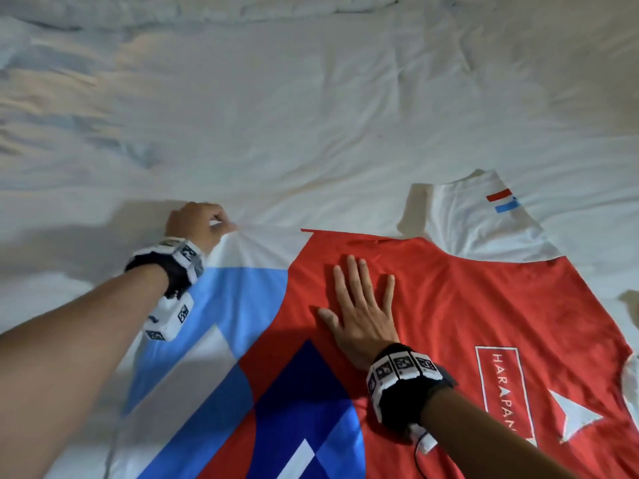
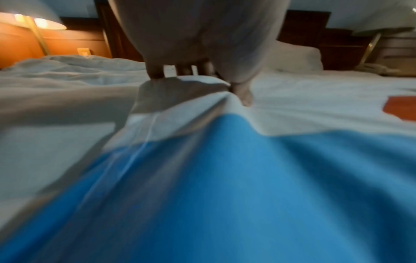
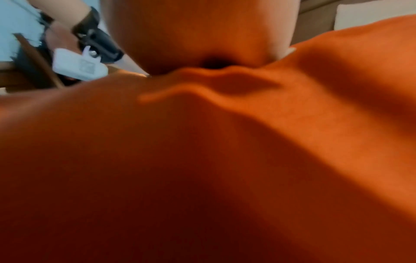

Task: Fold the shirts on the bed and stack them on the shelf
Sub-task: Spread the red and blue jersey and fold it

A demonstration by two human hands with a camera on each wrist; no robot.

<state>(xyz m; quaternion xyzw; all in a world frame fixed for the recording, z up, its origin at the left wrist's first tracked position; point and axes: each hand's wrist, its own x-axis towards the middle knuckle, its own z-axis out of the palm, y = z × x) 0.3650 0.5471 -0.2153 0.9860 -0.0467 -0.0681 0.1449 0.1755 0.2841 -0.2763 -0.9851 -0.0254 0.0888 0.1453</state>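
- Step in hand, as judged: you are spreading the shirt (image 1: 466, 305) flat on the bed (image 1: 311, 98) before any fold.
- Your left hand (image 1: 195, 224) has its fingers (image 2: 155, 72) pinching the shirt's white corner, drawn taut.
- Your right hand (image 1: 359, 305) lies flat, fingers straight and grasping nothing, pressing the red panel.
- Next move likely calls for folding one side inward.

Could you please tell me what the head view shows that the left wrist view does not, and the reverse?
Only the head view shows the right hand pressing flat on the shirt's red part, plus its lettering and striped sleeve. Only the left wrist view shows the lamp, headboard and pillow. Both show the left hand pinching the shirt's white corner, the blue panel and the white bed sheet.
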